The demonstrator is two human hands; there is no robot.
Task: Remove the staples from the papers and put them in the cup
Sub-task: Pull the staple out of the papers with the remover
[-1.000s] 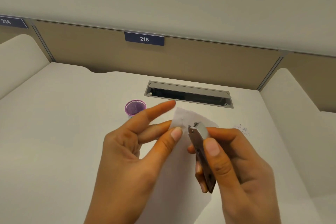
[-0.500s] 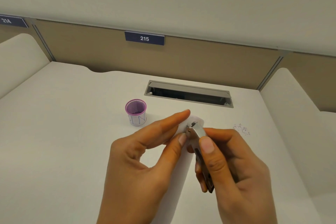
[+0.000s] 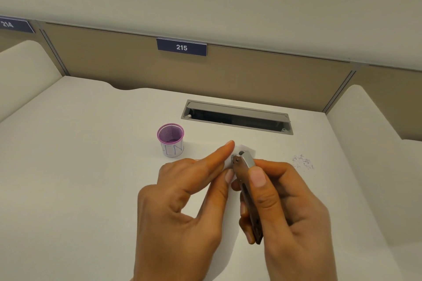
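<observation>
Even, soft, warm-tinted light, bright enough everywhere, no hard glare. Shadows are faint: a soft one under the left hand (image 3: 182, 201) on the counter (image 3: 80, 178), a slight one beside the cup (image 3: 170, 139). The cable slot (image 3: 237, 117) is dark inside, detail lost. Wide-angle distortion is clear: the partition's top edge (image 3: 228, 44) bows and the side panels curve at the frame edges. Focus is decent mid-frame, the "215" sign (image 3: 181, 47) reads cleanly; the "214" sign (image 3: 13, 25) at the left edge is softer. White paper (image 3: 246, 150) barely separates from the pale counter, low contrast.
</observation>
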